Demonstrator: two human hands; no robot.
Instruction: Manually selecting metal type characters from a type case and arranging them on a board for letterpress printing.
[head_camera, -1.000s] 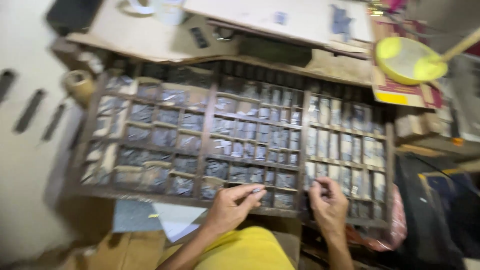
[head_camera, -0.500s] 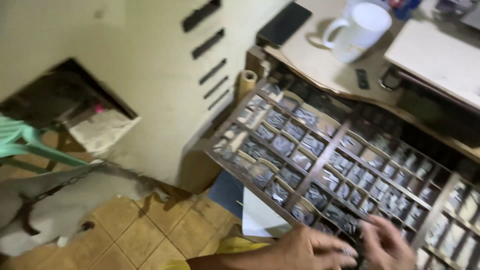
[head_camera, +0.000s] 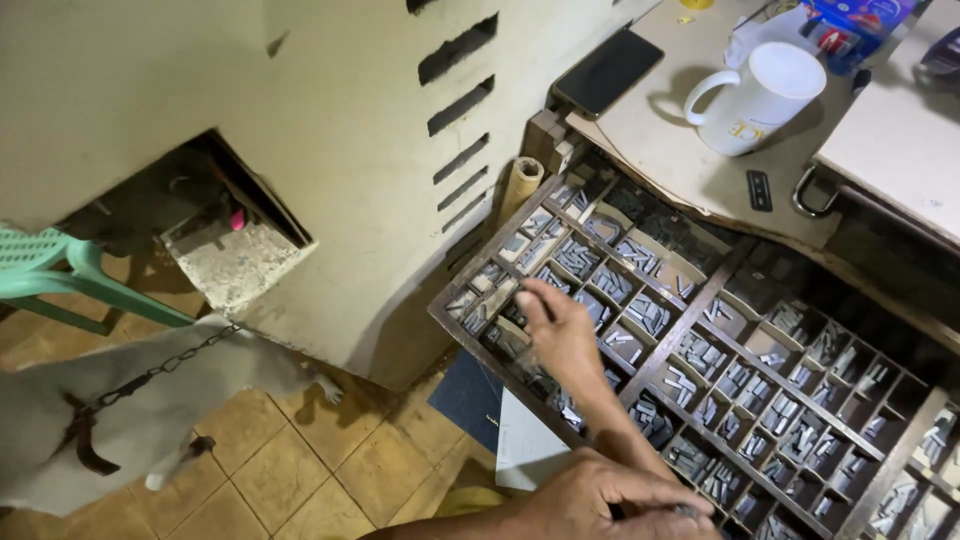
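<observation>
A wooden type case (head_camera: 690, 330) with many small compartments holds several grey metal type pieces (head_camera: 650, 315). My right hand (head_camera: 558, 332) stretches across to the case's far-left compartments, fingertips resting on the pieces there. Nothing shows in its fingers. My left hand (head_camera: 620, 500) sits at the bottom edge by the case's near rim, fingers curled around a small dark metal item that is mostly hidden. The right forearm passes behind the left hand.
A white mug (head_camera: 760, 95) and a black phone (head_camera: 608, 70) lie on the desk above the case. A cardboard roll (head_camera: 520, 185) stands at the case's corner. A chained white dog (head_camera: 100, 420) and a green plastic chair (head_camera: 50, 275) are on the tiled floor to the left.
The view has swung left and down toward the floor. My right hand has moved from the case's near edge out to the far-left compartments. My left hand has stayed at the near rim.
</observation>
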